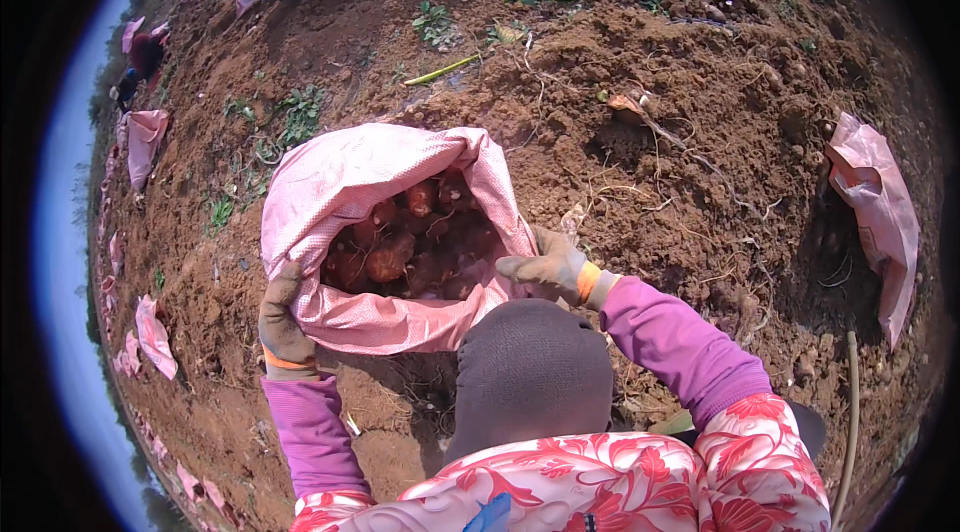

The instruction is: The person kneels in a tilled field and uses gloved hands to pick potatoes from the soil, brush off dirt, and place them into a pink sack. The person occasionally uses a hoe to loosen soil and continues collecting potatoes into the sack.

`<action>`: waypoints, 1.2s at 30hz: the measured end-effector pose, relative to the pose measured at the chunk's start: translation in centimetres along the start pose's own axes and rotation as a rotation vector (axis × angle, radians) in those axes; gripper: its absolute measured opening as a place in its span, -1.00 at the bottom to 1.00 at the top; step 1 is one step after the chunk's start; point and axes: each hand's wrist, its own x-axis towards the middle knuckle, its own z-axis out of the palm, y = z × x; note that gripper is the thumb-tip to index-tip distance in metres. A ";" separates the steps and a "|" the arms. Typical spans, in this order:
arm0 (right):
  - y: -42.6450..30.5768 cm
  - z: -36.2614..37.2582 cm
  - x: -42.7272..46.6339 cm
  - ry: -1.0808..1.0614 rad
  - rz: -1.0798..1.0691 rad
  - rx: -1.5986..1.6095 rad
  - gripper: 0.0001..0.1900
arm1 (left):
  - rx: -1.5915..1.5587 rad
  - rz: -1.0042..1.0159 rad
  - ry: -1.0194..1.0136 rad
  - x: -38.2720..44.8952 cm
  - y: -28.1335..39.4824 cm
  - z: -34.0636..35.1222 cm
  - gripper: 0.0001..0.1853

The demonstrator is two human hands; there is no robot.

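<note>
A pink woven plastic sack [375, 157] stands on the soil with its mouth open and its rim folded outward. Inside lie several reddish-brown, soil-covered tubers or corms [390, 258] with thin roots. My left hand [286, 314], in a soiled work glove with an orange cuff band, grips the sack's rim at its left side. At the right side of the rim is my right hand [546, 262], gloved alike, with the thumb over the inner edge and the fingers partly hidden behind the fabric. A dark-clad knee [534, 370] is close to the sack's near edge.
Loose brown soil [720, 157] with roots and small weeds surrounds the sack. Another pink sack [877, 217] stands at the right, near a long thin stick [852, 419]. More pink sacks [144, 145] line the left, and a person [127, 85] is far off there.
</note>
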 end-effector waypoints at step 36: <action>-18.0 -15.2 7.3 -0.056 0.008 -1.495 -0.46 | 0.123 0.020 -0.574 2.7 -7.0 31.7 -0.29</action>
